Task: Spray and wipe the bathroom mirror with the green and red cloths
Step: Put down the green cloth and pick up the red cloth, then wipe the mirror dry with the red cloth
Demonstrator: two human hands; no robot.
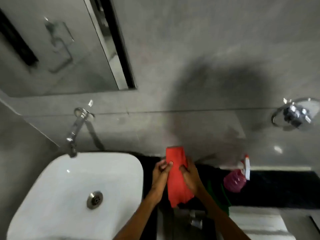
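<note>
Both hands hold a red cloth [177, 177] upright above the black counter [277, 186], right of the sink. My left hand [160, 175] pinches its left edge with the thumb on the front. My right hand [189, 175] grips its right edge. The cloth is folded into a tall strip and its lower end hangs loose. A green cloth [225, 196] lies on the counter, mostly hidden behind my right forearm. The spray bottle [238, 177], pink liquid with a white and red trigger head, stands on the counter to the right. The mirror [57, 49] hangs on the wall at upper left.
A white basin [52, 187] with a metal drain fills the lower left, under a chrome wall tap [76, 130]. A chrome towel ring [292, 115] is fixed to the grey tiled wall at right. A white surface [256, 220] shows below the counter's front edge.
</note>
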